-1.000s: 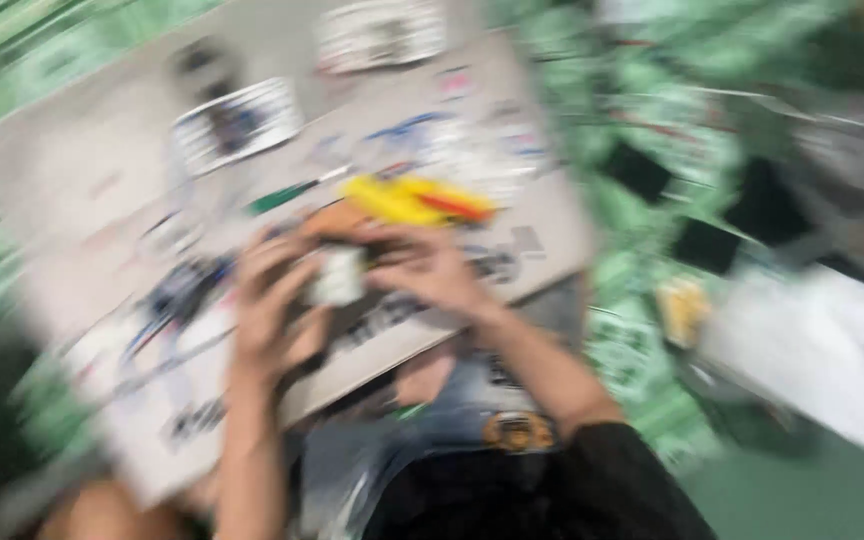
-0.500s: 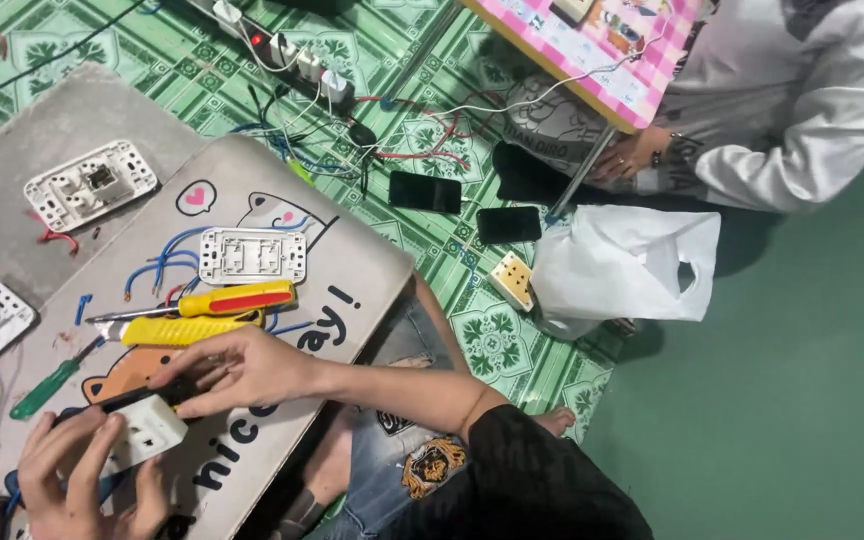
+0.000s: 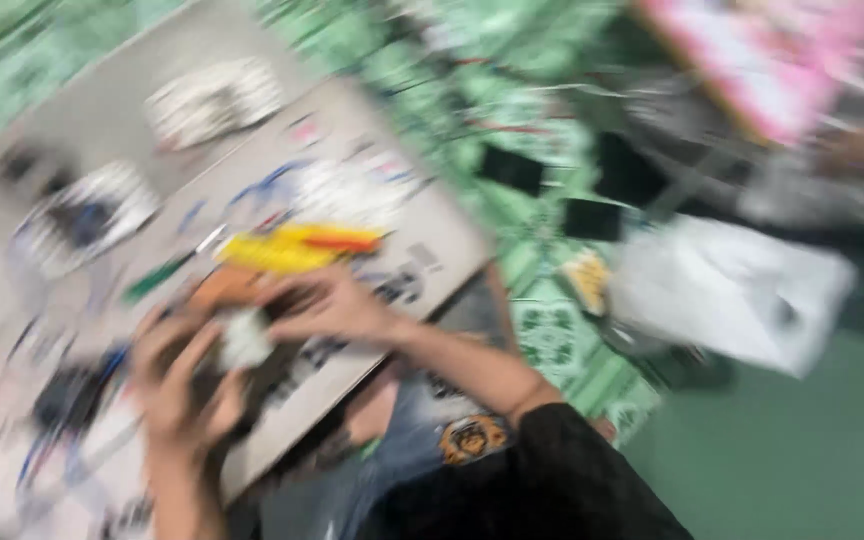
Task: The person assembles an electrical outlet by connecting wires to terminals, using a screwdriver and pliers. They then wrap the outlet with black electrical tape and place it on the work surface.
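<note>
Right now everything looks smeared, so small parts are hard to see. Both hands meet on a small white block that lies on a flat grey board. The block looks boxy and smooth, like plastic. The left hand curls around it from below, fingers bent and close together. The right hand rests on its top edge, fingers stretched out flat and pressed side by side. I cannot tell how tight either hand holds.

Just past the block, farther from the person, lies a yellow tool with a red end. Beside the yellow tool is a thin green stick. Further up the board sit two white plates, round-cornered and flat, and blue wires curl near them.

Off the board's right edge, on the green patterned floor, lie three black flat things. Next to them is a white crinkly bag.
</note>
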